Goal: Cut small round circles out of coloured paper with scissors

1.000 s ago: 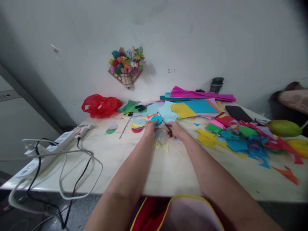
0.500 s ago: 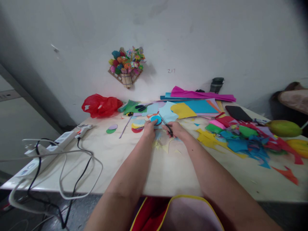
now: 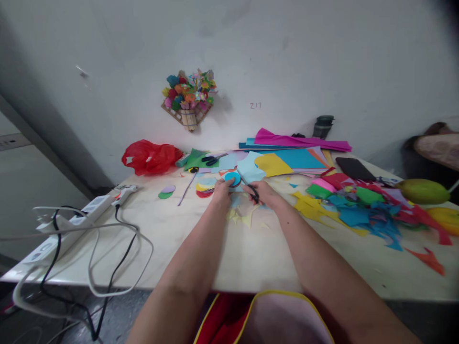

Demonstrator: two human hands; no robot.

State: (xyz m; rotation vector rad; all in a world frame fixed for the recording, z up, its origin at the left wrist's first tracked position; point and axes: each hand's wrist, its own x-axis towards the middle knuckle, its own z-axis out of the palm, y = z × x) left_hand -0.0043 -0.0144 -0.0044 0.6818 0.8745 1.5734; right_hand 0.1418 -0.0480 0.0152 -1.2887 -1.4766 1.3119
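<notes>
Near the middle of the table, my left hand pinches a round blue piece, its thumb lying on the piece. Just to the right, my right hand is closed round the dark handles of a pair of scissors. The blades point up and left, beside the right edge of the blue piece. Pale yellow scraps lie below both hands. Left of my left hand is a fan of yellow, white and red cut pieces.
A power strip with cables lies at the left. A red plastic bag, black scissors and coloured sheets lie along the back. At the right are a phone, blue scraps and a green fruit.
Both hands stay nearly in place. My right hand and the scissors have shifted very slightly.
</notes>
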